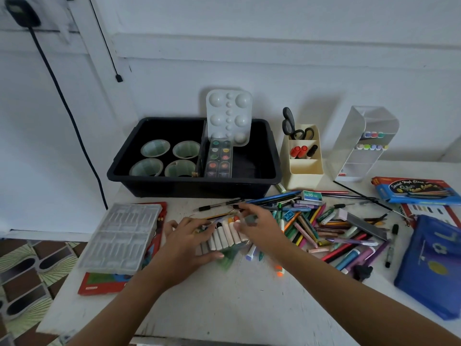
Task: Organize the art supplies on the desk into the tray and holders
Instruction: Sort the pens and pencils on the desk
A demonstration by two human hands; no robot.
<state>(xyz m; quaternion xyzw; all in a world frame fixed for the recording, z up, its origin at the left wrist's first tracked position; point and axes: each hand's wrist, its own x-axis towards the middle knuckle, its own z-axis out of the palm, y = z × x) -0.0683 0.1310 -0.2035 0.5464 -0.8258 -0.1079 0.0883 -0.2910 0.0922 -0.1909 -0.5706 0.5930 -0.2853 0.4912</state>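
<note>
White desk (224, 308), before the black plastic tray (194, 182): left hand (184, 243) and right hand (259, 228) clasp white paper-wrapped pastel sticks (225, 233), probably light, brittle; best gripped mid-length

The tray (194, 183) is sitting at the back of the desk (224, 308), a holder (303, 171) just right of it, a taller holder (354, 146) beyond, pens (324, 228) lying before them.
</note>
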